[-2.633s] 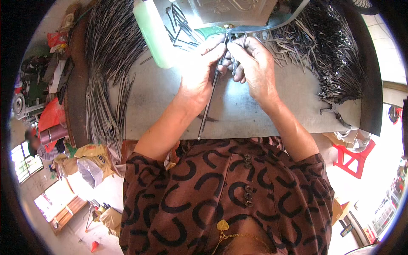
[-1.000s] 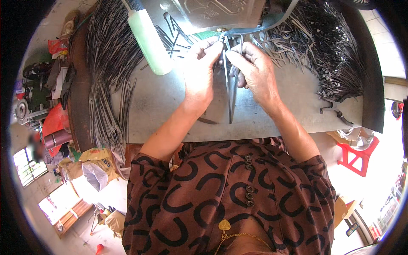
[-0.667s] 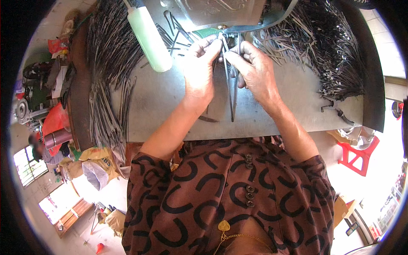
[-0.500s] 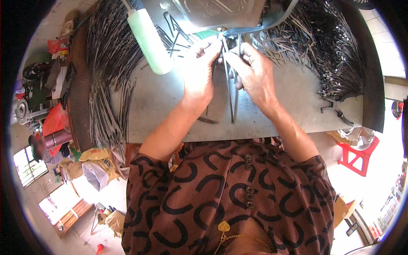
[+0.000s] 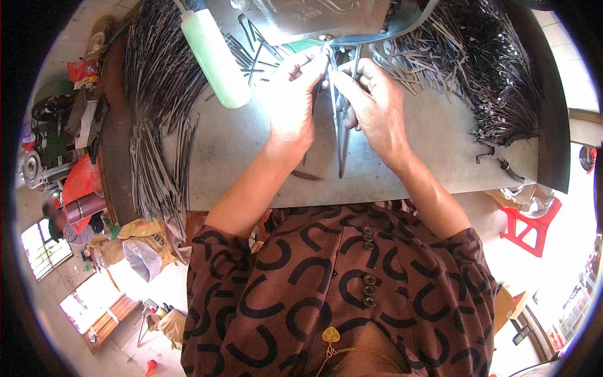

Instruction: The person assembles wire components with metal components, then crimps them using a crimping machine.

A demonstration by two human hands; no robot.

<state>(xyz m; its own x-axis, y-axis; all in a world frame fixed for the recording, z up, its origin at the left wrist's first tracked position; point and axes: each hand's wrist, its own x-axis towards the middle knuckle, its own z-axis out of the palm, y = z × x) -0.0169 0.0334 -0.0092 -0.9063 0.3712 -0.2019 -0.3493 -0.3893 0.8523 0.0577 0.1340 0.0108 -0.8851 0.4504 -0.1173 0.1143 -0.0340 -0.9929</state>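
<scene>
Dark strips near lettered plate

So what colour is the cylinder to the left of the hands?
The cylinder is pale green, best seen in the head view.

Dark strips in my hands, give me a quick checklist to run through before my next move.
1. Left hand pinching the dark strips near their upper ends: ok.
2. Right hand closed on them too: ok.
3. Upper ends beneath the metal plate lined up: cannot tell, fingers and glare hide them.
4. Pale green bottle apart from the left hand: ok.
5. Pliers down on the table, toward its right side: ok.
6. Table between the forearms free of scraps: cannot tell, a dark sliver or stain shows there.
</scene>
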